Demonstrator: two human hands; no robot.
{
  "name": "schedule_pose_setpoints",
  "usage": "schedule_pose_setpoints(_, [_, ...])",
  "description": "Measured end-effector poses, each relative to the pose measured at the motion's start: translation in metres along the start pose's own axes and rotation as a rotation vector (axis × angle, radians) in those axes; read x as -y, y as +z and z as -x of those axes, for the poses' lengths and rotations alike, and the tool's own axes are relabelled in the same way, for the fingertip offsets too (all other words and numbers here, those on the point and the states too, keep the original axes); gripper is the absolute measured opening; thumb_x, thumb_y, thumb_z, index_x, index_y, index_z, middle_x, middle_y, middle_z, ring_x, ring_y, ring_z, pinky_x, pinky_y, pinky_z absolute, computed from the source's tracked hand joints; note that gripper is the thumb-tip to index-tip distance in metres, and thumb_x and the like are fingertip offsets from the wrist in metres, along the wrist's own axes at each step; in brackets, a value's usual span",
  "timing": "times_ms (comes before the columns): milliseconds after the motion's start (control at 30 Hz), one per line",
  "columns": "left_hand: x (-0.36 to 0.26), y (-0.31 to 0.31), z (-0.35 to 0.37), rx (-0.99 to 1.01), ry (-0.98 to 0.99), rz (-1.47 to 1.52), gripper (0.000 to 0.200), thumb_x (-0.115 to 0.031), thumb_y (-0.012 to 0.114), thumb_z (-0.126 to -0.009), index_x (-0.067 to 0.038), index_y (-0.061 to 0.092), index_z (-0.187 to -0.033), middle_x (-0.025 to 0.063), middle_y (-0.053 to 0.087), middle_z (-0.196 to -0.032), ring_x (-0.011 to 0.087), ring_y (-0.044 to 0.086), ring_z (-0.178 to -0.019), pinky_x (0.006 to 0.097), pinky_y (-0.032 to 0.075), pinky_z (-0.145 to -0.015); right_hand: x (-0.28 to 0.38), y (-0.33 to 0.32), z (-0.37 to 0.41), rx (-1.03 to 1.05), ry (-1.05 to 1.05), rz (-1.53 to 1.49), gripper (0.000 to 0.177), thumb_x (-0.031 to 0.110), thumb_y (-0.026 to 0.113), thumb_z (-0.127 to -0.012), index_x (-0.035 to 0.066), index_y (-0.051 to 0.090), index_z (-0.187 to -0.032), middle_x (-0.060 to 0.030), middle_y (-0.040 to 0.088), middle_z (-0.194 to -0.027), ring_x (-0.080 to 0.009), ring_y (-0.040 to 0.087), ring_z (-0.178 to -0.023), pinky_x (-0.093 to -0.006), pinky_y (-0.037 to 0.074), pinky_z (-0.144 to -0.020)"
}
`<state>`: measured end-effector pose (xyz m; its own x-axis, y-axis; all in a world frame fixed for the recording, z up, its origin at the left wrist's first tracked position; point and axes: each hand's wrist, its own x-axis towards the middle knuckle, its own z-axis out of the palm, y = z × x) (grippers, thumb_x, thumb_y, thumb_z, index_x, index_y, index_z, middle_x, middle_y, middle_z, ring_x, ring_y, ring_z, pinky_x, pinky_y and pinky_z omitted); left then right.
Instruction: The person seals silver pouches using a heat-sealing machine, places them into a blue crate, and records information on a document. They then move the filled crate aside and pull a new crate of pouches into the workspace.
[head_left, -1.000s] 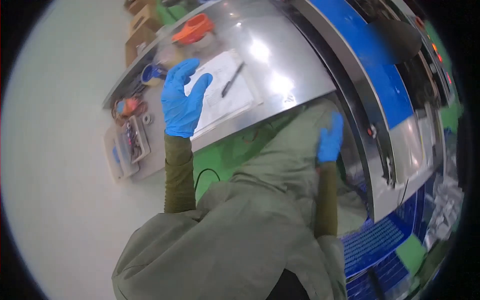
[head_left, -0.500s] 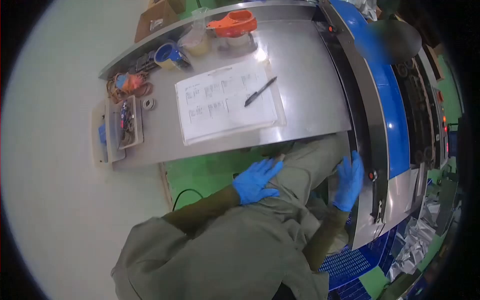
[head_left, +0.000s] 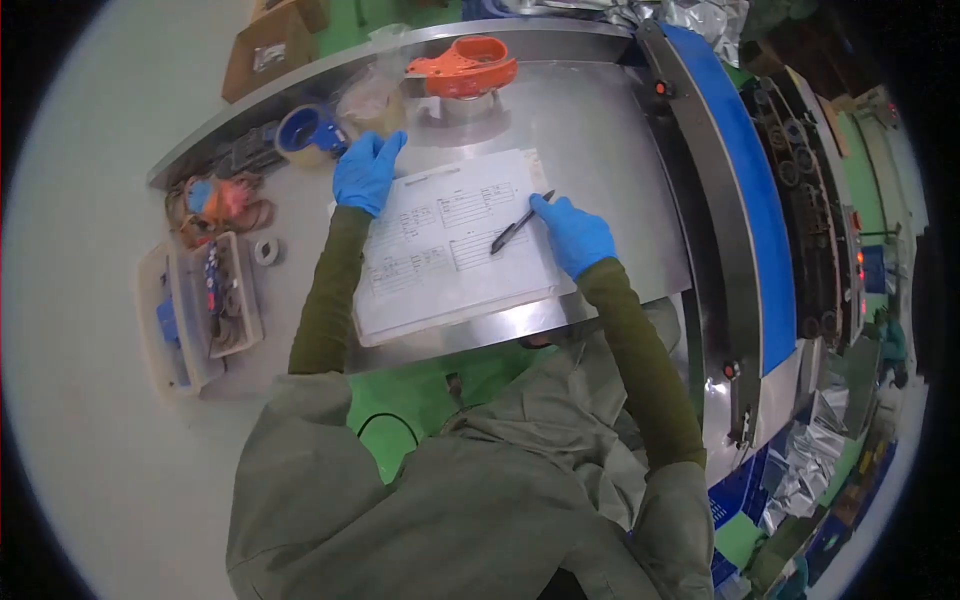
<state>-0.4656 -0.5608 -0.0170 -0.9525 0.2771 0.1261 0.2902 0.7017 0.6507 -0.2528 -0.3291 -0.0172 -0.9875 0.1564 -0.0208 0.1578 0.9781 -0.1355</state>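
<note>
My left hand point(head_left: 364, 178), in a blue glove, is open at the upper left corner of the stacked paper forms point(head_left: 415, 285), thumb apart from the fingers. Just beyond it is a blue tape dispenser point(head_left: 318, 130) with a roll of tape. Gloved in blue too, my right hand point(head_left: 580, 238) is at the right edge of the papers. Its fingertips are closed at the upper end of a black pen point(head_left: 508, 232), which lies slanted across the top sheet. The glove partly hides how the fingers meet the pen.
An orange tape dispenser point(head_left: 462, 68) stands at the back of the steel table point(head_left: 625, 160). Plastic bins point(head_left: 238, 330) with small items and a small ring-shaped roll point(head_left: 266, 251) are at the left. A blue conveyor belt point(head_left: 735, 190) runs along the right.
Both hands have risen from my lap to the papers, the left to their upper left corner, the right to the pen. The view has shifted slightly.
</note>
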Motion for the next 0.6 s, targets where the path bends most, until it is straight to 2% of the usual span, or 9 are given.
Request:
schedule_pose_setpoints(100, [0.006, 0.029, -0.018, 0.209, 0.158, 0.024, 0.047, -0.048, 0.051, -0.083, -0.002, 0.061, -0.084, 0.0145, 0.060, -0.075, 0.0306, 0.057, -0.068, 0.0394, 0.043, -0.069, -0.014, 0.014, -0.013, -0.002, -0.035, 0.009, 0.011, 0.016, 0.045, -0.084, 0.014, 0.056, -0.086, -0.0099, 0.060, -0.083, -0.0295, 0.062, -0.069, -0.0405, 0.050, -0.059])
schedule_pose_setpoints(167, [0.028, 0.040, -0.017, 0.338, 0.188, 0.105, 0.039, -0.038, 0.048, -0.087, -0.004, 0.062, -0.098, 0.0150, 0.063, -0.086, 0.0294, 0.059, -0.074, 0.0383, 0.045, -0.071, -0.013, 0.018, -0.017, 0.179, 0.188, -0.185, 0.023, 0.025, 0.040, -0.089, 0.011, 0.058, -0.086, -0.0130, 0.062, -0.080, -0.0276, 0.062, -0.073, -0.0403, 0.049, -0.060])
schedule_pose_setpoints(200, [0.033, 0.042, -0.017, 0.352, 0.218, 0.145, 0.038, -0.037, 0.049, -0.086, -0.004, 0.062, -0.099, 0.0148, 0.063, -0.087, 0.0291, 0.059, -0.075, 0.0379, 0.045, -0.072, -0.025, 0.051, -0.015, -0.103, 0.095, -0.455, 0.030, 0.032, 0.043, -0.087, 0.009, 0.062, -0.091, -0.0135, 0.064, -0.079, -0.0337, 0.061, -0.070, -0.0440, 0.048, -0.065])
schedule_pose_setpoints(233, [0.044, 0.048, -0.021, 0.376, 0.242, 0.185, 0.037, -0.036, 0.049, -0.086, -0.004, 0.062, -0.099, 0.0146, 0.063, -0.088, 0.0287, 0.059, -0.076, 0.0375, 0.045, -0.072, -0.018, 0.033, -0.005, 0.027, 0.276, -0.299, 0.034, 0.036, 0.041, -0.089, 0.010, 0.061, -0.094, -0.0123, 0.063, -0.084, -0.0291, 0.061, -0.070, -0.0407, 0.047, -0.065])
schedule_pose_setpoints(300, [0.058, 0.070, -0.036, 0.399, 0.265, 0.237, 0.036, -0.034, 0.050, -0.086, -0.004, 0.061, -0.101, 0.0143, 0.063, -0.090, 0.0281, 0.059, -0.077, 0.0368, 0.045, -0.073, -0.005, 0.027, 0.010, -0.306, 0.181, -0.419, 0.025, 0.024, 0.061, -0.071, 0.011, 0.058, -0.092, -0.0119, 0.060, -0.064, -0.0292, 0.061, -0.062, -0.0418, 0.048, -0.058])
schedule_pose_setpoints(333, [0.052, 0.080, -0.041, 0.419, 0.272, 0.231, 0.036, -0.033, 0.050, -0.085, -0.004, 0.061, -0.102, 0.0141, 0.063, -0.091, 0.0278, 0.059, -0.078, 0.0364, 0.045, -0.073, 0.007, 0.013, 0.013, -0.208, 0.273, -0.460, 0.024, 0.016, 0.062, -0.065, 0.009, 0.054, -0.087, -0.0098, 0.058, -0.058, -0.0295, 0.059, -0.054, -0.0417, 0.047, -0.051])
schedule_pose_setpoints(400, [0.029, 0.085, -0.033, 0.450, 0.267, 0.218, 0.035, -0.032, 0.051, -0.085, -0.004, 0.060, -0.104, 0.0137, 0.063, -0.092, 0.0271, 0.059, -0.079, 0.0357, 0.046, -0.074, 0.036, -0.014, 0.028, -0.468, 0.273, -0.464, 0.017, 0.013, 0.060, -0.068, 0.008, 0.048, -0.078, -0.0087, 0.054, -0.054, -0.0303, 0.056, -0.048, -0.0395, 0.044, -0.046])
schedule_pose_setpoints(433, [0.027, 0.082, -0.031, 0.445, 0.262, 0.205, 0.035, -0.031, 0.051, -0.085, -0.004, 0.060, -0.105, 0.0136, 0.063, -0.093, 0.0268, 0.059, -0.080, 0.0353, 0.046, -0.075, 0.046, -0.004, 0.023, -0.678, 0.220, -0.496, 0.012, 0.015, 0.055, -0.078, 0.008, 0.045, -0.078, -0.0099, 0.049, -0.050, -0.0329, 0.052, -0.046, -0.0419, 0.040, -0.045])
schedule_pose_setpoints(600, [0.054, 0.074, -0.039, 0.412, 0.253, 0.176, 0.034, -0.026, 0.054, -0.084, -0.004, 0.058, -0.109, 0.0127, 0.063, -0.098, 0.0251, 0.060, -0.084, 0.0334, 0.047, -0.077, 0.087, 0.011, 0.006, -0.624, 0.307, -0.803, 0.015, 0.017, 0.055, -0.079, 0.008, 0.044, -0.084, -0.0115, 0.047, -0.050, -0.0340, 0.051, -0.047, -0.0433, 0.037, -0.044])
